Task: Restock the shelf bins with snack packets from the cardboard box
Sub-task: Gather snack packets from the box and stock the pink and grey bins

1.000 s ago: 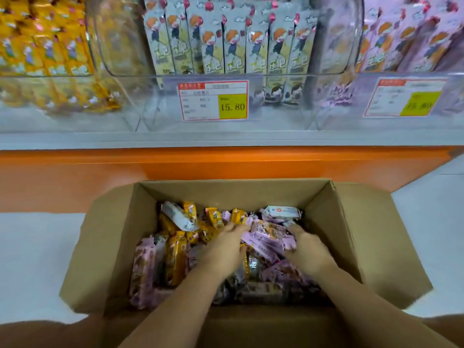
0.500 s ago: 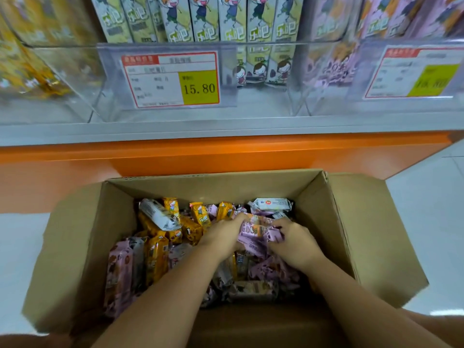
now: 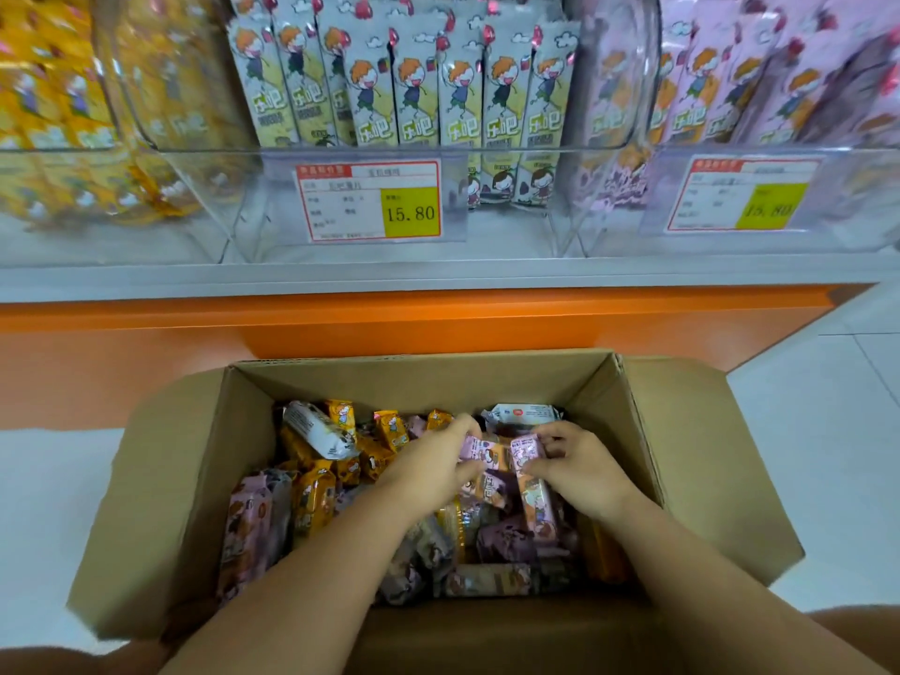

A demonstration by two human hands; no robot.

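Item: pink snack packets, 1 o'clock quarter of the cardboard box; left hand and right hand close together, both pinching the bundle; advised: square the ends, take one flavour only, lift towards the pink bin at 1 o'clock.

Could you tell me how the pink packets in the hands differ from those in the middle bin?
The held packets are pink; the middle-bin packets are grey-green. The held packets lie tilted and askew; the middle-bin packets stand upright in a row. Both show cartoon figures.
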